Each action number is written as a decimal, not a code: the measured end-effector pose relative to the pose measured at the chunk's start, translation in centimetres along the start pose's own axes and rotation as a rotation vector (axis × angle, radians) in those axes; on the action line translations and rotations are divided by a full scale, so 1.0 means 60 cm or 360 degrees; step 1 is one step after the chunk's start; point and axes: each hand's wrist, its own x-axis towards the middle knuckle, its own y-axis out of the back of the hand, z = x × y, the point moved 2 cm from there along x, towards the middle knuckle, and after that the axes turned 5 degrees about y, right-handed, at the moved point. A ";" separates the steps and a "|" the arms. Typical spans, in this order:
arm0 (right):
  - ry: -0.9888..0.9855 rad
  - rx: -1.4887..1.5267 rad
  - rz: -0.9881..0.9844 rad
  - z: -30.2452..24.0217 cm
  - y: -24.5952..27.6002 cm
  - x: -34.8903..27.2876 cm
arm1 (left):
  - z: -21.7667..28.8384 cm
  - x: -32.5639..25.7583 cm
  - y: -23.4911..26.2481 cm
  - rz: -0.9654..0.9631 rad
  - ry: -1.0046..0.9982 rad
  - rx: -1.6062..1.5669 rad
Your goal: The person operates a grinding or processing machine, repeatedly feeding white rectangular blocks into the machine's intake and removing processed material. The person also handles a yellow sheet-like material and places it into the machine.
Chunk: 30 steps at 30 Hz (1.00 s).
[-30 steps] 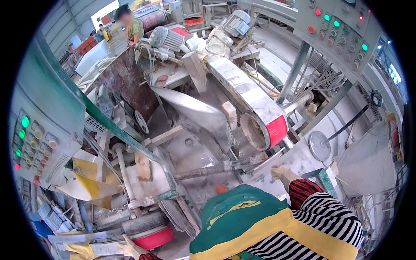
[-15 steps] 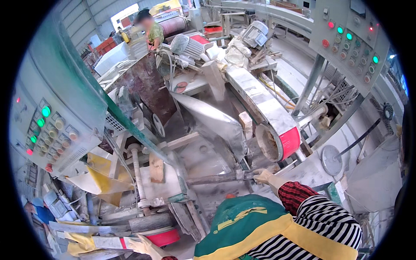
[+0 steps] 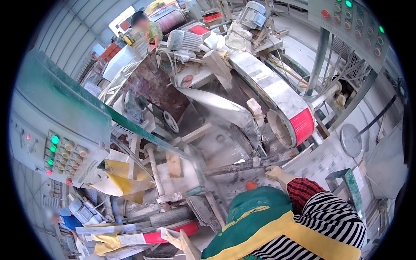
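My right hand (image 3: 275, 173), in a pale dusty glove below a red-checked cuff and striped sleeve, is closed round the near end of a grey, dust-coated metal bar (image 3: 242, 165) that runs left into the machine. My left hand (image 3: 178, 241), also gloved, reaches in at the bottom edge and touches a red-and-white rim (image 3: 173, 229) low on the machine; its grip is hidden. A green and yellow apron (image 3: 260, 216) covers the space between my arms.
A belt grinder with a red-tipped drum (image 3: 299, 125) rises behind the bar. Grey control boxes with green and red buttons stand left (image 3: 60, 147) and upper right (image 3: 351, 17). Another person (image 3: 145, 28) works at the far end. Yellow sheeting (image 3: 121, 182) lies lower left.
The view has swung a little, shifting the machine rightward in frame. My left hand has come further into view at the bottom. My right hand stays on the bar.
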 end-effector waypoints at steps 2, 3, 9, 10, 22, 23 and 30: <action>0.0062 -0.0016 -0.0014 0.001 -0.010 0.020 | -0.025 -0.003 -0.017 0.0016 -0.0103 -0.0292; 0.0091 0.0303 -0.0216 -0.009 -0.030 0.026 | -0.025 -0.006 -0.021 -0.0137 -0.0016 -0.0535; 0.0247 0.1180 -0.1124 -0.204 -0.200 -0.013 | 0.308 -0.123 -0.044 -0.1004 -0.0284 -0.1040; 0.0338 0.1148 -0.1172 -0.247 -0.246 -0.036 | 0.345 -0.129 -0.053 -0.1002 -0.0542 -0.0921; 0.1079 0.0697 0.0306 -0.392 -0.119 -0.139 | 0.439 -0.082 -0.035 -0.0844 -0.1590 -0.0163; 0.1074 0.1017 0.0254 -0.385 -0.074 -0.138 | 0.391 -0.030 -0.027 -0.0858 -0.1263 -0.0234; 0.0864 0.0858 0.1535 -0.293 0.245 -0.087 | 0.008 0.143 0.057 0.0033 -0.0207 0.1120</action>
